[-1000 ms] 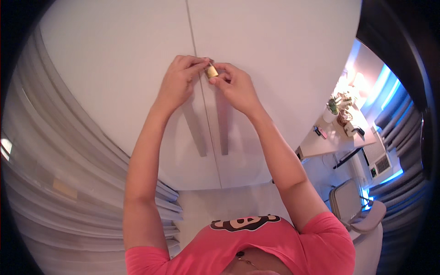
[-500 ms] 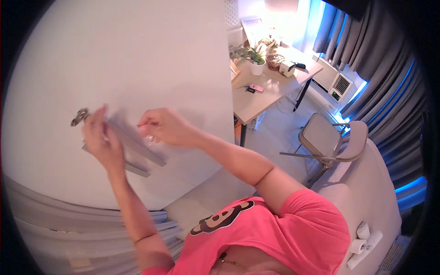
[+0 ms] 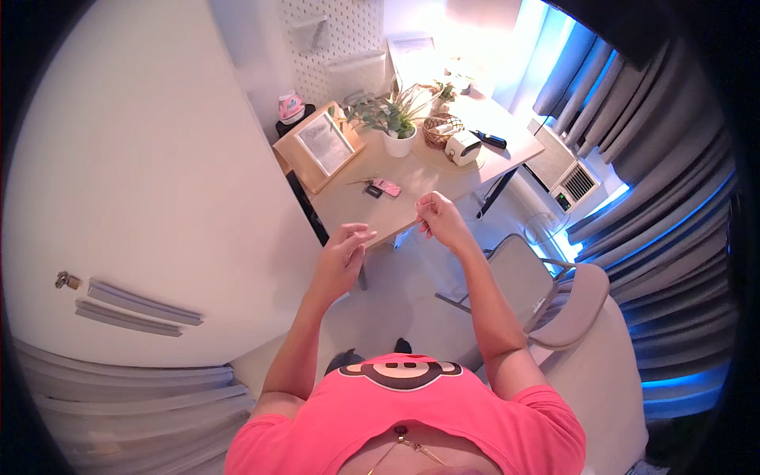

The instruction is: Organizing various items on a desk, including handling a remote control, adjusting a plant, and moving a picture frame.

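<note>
My left hand (image 3: 340, 260) is raised in front of the desk's near edge, its fingers loosely bent and apart, with nothing visible in it. To its right my right hand (image 3: 441, 222) is closed, fingertips pinched together; whatever they hold, if anything, is too small to make out. Neither hand touches the desk (image 3: 348, 207). Over at the left, a white cabinet (image 3: 150, 174) carries two long grey handles (image 3: 142, 302), one above the other. Beside their left ends is a small metal lock (image 3: 67, 280). Both hands are well away from it.
On the desk are a potted plant (image 3: 400, 141), a wooden stand (image 3: 313, 162) with a framed sheet, a pink case-like item (image 3: 387, 188), a woven basket (image 3: 440, 127) and a white box-shaped device (image 3: 462, 148). A folding chair (image 3: 570, 305) stands at the right, before grey curtains (image 3: 673, 237).
Both hands have left the cabinet handles and moved right, to the front of the desk. My view has turned right, bringing more of the desk into sight. The lock and handles are now uncovered.
</note>
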